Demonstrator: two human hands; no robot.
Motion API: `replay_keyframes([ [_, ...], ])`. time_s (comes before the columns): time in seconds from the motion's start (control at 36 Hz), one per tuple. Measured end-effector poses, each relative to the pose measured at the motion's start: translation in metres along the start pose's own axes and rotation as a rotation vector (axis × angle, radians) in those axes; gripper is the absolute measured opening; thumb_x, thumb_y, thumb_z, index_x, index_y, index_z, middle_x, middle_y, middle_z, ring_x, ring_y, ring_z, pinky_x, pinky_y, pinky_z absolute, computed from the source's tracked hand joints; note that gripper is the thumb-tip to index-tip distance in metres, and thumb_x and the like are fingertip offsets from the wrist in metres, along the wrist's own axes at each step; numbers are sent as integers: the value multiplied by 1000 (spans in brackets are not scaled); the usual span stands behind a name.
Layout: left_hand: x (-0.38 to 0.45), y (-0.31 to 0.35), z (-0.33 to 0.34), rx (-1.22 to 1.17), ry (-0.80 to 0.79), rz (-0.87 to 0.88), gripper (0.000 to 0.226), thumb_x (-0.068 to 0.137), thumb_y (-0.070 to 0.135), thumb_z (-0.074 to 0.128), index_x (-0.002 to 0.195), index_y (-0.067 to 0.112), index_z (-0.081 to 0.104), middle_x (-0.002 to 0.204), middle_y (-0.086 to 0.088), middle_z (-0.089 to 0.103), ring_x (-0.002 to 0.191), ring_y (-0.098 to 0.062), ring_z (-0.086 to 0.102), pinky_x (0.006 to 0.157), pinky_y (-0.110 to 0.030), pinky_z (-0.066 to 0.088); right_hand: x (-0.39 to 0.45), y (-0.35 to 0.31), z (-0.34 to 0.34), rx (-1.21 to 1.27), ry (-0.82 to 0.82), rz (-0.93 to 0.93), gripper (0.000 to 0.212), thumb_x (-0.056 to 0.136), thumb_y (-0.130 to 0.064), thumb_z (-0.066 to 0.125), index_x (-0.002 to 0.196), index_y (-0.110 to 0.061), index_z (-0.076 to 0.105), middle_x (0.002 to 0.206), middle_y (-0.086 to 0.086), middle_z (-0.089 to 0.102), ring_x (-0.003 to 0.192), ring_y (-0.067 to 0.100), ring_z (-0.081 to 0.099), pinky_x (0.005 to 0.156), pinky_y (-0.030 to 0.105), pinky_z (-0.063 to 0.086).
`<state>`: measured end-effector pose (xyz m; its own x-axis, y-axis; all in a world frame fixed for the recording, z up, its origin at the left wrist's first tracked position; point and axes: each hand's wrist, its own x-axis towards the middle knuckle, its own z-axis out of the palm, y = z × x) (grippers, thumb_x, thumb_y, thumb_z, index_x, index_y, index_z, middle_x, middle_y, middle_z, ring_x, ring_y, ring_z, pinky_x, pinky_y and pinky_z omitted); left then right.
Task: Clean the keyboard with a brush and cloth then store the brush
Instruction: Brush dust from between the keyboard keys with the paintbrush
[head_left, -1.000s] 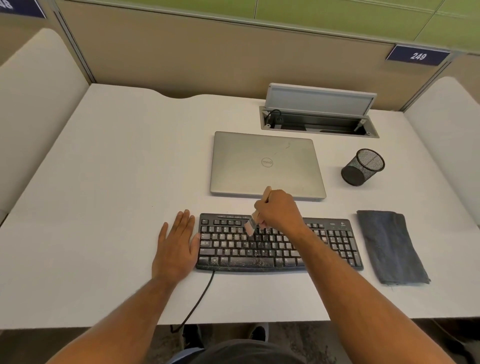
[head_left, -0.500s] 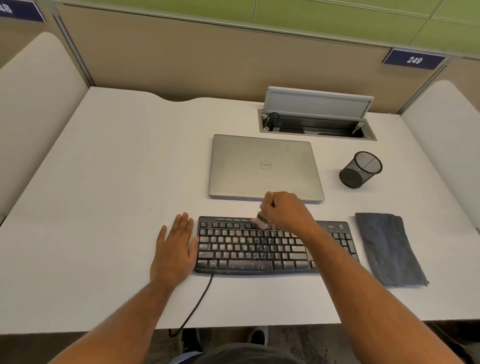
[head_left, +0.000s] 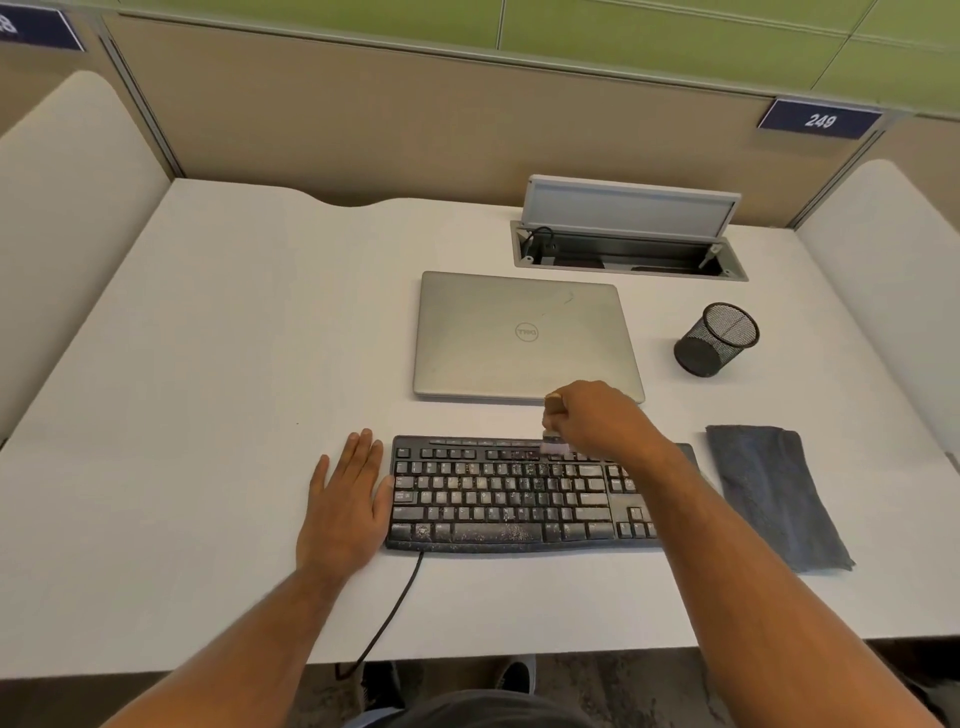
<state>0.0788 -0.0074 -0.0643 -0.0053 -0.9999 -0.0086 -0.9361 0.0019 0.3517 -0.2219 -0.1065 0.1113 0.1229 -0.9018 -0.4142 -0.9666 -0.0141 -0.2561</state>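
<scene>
One mesh cup (contents unclear), right hand gripping brush

White desk: keyboard, laptop, cloth, cup

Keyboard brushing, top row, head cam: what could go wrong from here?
1. The right hand works the brush along the far edge of the keyboard, close to the closed laptop; grit could be flicked onto its lid.
2. Only the left hand, flat on the desk against the keyboard's left end, steadies it; a hard stroke might shift it.
3. Debris still shows on the lower rows, so swept grit may resettle there.
</scene>
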Motion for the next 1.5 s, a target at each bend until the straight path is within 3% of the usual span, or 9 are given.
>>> replay_keyframes([
  [0.14, 0, 0, 0, -5, -4, 1, 71, 102, 51, 4, 160, 16, 23, 169, 7, 13, 156, -6, 5, 128, -43, 6, -2, -8, 7, 358, 25, -31, 19, 105, -21, 59, 94, -12, 73, 86, -13, 69, 69, -6, 66, 58, 11, 43],
  [0.31, 1, -1, 1, -10, -10, -2, 71, 102, 52, 4, 161, 17, 22, 168, 8, 11, 156, -5, 3, 128, -42, 3, 1, 1, 20, 250, 88, 73, 29, 106, -35, 49, 90, -20, 68, 90, -3, 74, 84, 16, 70, 80, 39, 59],
  [0.42, 0, 0, 0, -3, 5, 3, 70, 102, 51, 6, 160, 16, 26, 168, 7, 15, 156, -7, 7, 128, -42, 4, -3, 4, 10, 59, 174, 118, 45, 110, -37, 38, 82, -13, 63, 76, 1, 66, 75, 22, 65, 67, 33, 47],
  [0.58, 1, -1, 1, 1, 1, 0, 72, 102, 51, 4, 161, 16, 26, 168, 7, 15, 156, -7, 6, 128, -41, 3, -3, -6, 14, 422, 127, 49, 32, 108, -29, 50, 82, -19, 66, 77, -3, 70, 72, 15, 68, 67, 32, 55],
  [0.69, 1, 0, 0, -11, 7, -2, 71, 102, 50, 6, 160, 15, 29, 168, 6, 17, 156, -8, 9, 128, -43, 6, -4, -4, 23, 304, 164, 71, 43, 110, -32, 43, 73, -21, 61, 66, -7, 64, 61, 9, 59, 61, 28, 44],
  [0.78, 1, 1, 0, -1, -1, -2, 72, 101, 51, 4, 160, 16, 27, 168, 6, 16, 156, -8, 8, 128, -42, 4, 0, 4, 21, 147, 236, 144, 48, 110, -33, 35, 74, -15, 62, 69, -3, 65, 66, 15, 62, 63, 32, 47],
  [0.92, 1, 0, 0, 3, -3, -1, 74, 101, 52, 1, 160, 16, 26, 168, 6, 15, 156, -7, 7, 128, -42, 5, 2, 7, 22, 415, 189, 44, 30, 107, -33, 49, 95, -19, 73, 88, -6, 74, 78, 16, 72, 76, 37, 60],
  [1.11, 1, 1, 0, 1, 1, -2, 73, 101, 51, 2, 160, 16, 28, 168, 6, 18, 156, -8, 9, 128, -42, 6, 5, -3, 22, 272, 50, -98, 16, 103, -26, 63, 108, -20, 77, 97, -8, 73, 84, 8, 67, 74, 26, 50],
  [1.5, 1, -1, 2, 0, 1, -1, 71, 102, 49, 6, 160, 16, 29, 168, 7, 16, 156, -7, 8, 128, -43, 7, 1, 27, 9, 196, 133, 79, 31, 103, -29, 52, 80, -18, 69, 85, 0, 74, 82, 18, 70, 78, 37, 58],
])
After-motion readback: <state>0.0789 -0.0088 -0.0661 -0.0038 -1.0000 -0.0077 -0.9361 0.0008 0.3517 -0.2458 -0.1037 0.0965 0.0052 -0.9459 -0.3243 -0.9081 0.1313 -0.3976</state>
